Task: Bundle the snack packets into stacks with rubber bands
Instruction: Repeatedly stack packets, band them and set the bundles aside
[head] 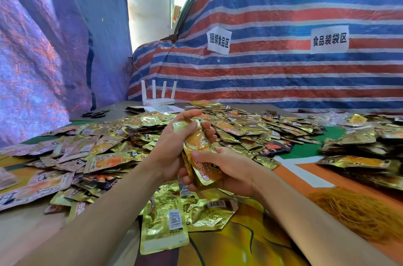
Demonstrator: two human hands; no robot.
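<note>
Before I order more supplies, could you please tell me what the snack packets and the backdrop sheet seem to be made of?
Snack packets: likely metallised plastic foil, glossy gold, crinkled with bright glints. Backdrop sheet: apparently woven plastic tarpaulin, striped, with wrinkled sheen.

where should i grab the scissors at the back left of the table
Take the scissors by the dark looped handles, coming from above. They lie flat on a bare part of the table, clear of the packet heap, so nothing blocks a top-down grip. Both hands are full now, so one must let go first.

Gold pkts [202,156]; red/blue/white striped tarp [283,4]
</note>
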